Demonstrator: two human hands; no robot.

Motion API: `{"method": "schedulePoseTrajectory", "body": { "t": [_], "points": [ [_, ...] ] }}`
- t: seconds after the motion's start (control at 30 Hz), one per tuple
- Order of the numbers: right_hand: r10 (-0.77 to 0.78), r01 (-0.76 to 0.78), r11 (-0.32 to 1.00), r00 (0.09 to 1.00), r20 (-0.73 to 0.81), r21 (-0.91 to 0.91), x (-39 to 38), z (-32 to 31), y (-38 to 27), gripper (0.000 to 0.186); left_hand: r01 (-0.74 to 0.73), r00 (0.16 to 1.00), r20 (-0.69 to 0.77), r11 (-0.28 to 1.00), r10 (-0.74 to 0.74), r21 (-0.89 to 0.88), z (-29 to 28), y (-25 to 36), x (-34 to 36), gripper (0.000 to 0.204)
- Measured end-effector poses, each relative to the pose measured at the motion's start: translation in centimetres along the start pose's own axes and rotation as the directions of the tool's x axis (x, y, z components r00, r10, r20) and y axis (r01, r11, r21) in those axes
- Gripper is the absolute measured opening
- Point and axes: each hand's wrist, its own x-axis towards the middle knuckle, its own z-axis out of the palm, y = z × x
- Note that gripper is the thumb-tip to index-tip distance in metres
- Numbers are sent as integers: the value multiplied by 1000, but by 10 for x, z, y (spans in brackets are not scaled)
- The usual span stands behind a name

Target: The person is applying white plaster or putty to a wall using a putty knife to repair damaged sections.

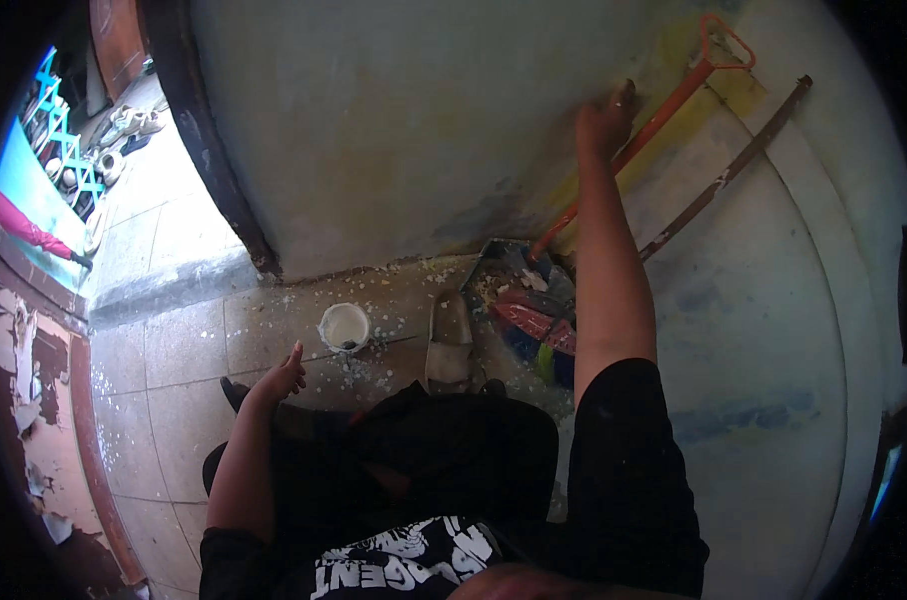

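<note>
My right hand (606, 118) is raised against the stained pale wall (394, 120), fingers curled around something too small to make out. Just right of it, an orange long handle (664, 118) with a loop grip leans up from a dustpan (499, 262) of debris. My left hand (286, 378) hangs over the floor with fingers loose and apart, holding nothing. Near it, a white tub (344, 325) of pale liquid stands on paint-spattered tiles, with a beige slip-on shoe (448, 345) to its right.
A dark rod (734, 160) leans on the right. At left, a bright doorway (154, 230) shows piled shoes (124, 130), turquoise lattice (64, 130) and a pink limb or cloth (34, 225). A peeling pink panel (49, 420) stands lower left; bunched bags (534, 330) lie below the dustpan.
</note>
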Motion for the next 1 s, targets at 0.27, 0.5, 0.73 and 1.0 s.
{"method": "schedulePoseTrajectory", "body": {
  "t": [0.27, 0.5, 0.73, 1.0],
  "points": [
    [185, -205, 948, 977, 104, 242, -16, -32, -8, 43, 28, 999, 14, 998, -29, 59, -3, -4, 5, 102],
    [187, -207, 949, 977, 104, 238, -71, -5, 2, 44, 32, 998, 48, 997, -35, 75, -3, -6, 12, 100],
    [423, -501, 857, 818, 390, 123, -162, 43, 41, 60, 70, 997, 20, 992, -72, 100, -3, -8, 9, 96],
    [501, -703, 616, 698, 512, 356, -211, 49, 49, 57, 73, 997, 22, 993, -75, 95, -3, -11, 12, 87]
  ]
}}
